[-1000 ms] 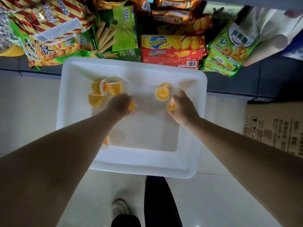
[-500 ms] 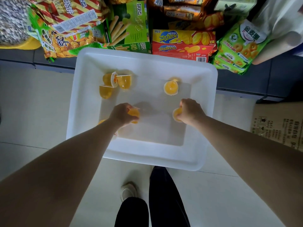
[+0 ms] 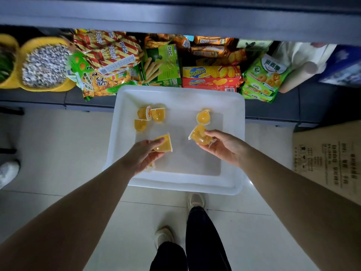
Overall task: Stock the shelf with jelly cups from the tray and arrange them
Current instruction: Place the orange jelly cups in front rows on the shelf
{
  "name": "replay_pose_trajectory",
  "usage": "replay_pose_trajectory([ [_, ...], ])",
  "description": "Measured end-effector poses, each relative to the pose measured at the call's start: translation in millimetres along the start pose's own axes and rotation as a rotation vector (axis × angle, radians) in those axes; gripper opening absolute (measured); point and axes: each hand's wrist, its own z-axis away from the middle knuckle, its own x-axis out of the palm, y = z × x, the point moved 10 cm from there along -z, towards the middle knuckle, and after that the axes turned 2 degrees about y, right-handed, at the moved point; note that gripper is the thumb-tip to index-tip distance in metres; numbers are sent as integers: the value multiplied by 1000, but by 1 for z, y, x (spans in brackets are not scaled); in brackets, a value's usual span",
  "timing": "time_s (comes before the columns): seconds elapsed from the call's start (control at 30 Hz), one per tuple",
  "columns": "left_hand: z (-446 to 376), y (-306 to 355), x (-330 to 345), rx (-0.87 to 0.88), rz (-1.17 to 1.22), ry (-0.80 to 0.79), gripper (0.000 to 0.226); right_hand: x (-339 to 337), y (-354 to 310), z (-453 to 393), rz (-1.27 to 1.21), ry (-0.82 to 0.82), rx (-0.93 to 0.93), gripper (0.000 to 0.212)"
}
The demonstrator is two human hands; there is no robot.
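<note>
Both hands lifted since before: left hand (image 3: 145, 153) pinches a clear orange jelly cup (image 3: 163, 144), right hand (image 3: 224, 145) grips another cup (image 3: 199, 134), both above white tray (image 3: 232, 133); four cups remain inside.

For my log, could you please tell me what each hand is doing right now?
Left hand: holding a jelly cup.
Right hand: holding another jelly cup.
</note>
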Motion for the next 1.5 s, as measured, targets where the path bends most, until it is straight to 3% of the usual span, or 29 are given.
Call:
replay_pose_trajectory([
  [0.07, 21, 13, 1, 31, 154, -12, 24, 15, -5, 23, -16, -51, -40, 47],
  [0.17, 62, 36, 11, 42, 246, -34, 38, 41, -16, 63, -8, -110, -111, 50],
  [0.3, 130, 73, 30, 83, 145, -66, 38, 93, -34, 131, 86, -246, -211, 57],
  [0.37, 170, 95, 40, 135, 76, -116, 40, 115, -48, 172, 155, -239, -303, 60],
  [0.43, 213, 122, 51, 201, 71, -183, 32, 135, -65, 217, 179, -196, -393, 58],
  [0.5, 263, 157, 64, 286, 92, -256, 17, 161, -88, 266, 186, -207, -477, 69],
  [0.6, 340, 217, 90, 449, 9, -355, 5, 203, -131, 350, 268, -210, -674, 23],
  [0.77, 470, 311, 133, 765, -70, -398, 18, 273, -192, 493, 381, -275, -964, 39],
  [0.87, 536, 360, 156, 961, -160, -341, 30, 298, -225, 557, 408, -183, -1097, 35],
  [1.1, 615, 460, 201, 1288, -248, -40, 44, 338, -303, 641, 417, 20, -1366, 18],
  [1.27, 607, 503, 211, 1306, -293, 186, 60, 372, -350, 632, 572, 99, -1450, 25],
  [1.5, 571, 531, 234, 1315, -463, 266, 45, 388, -396, 572, 569, 166, -1447, 29],
])
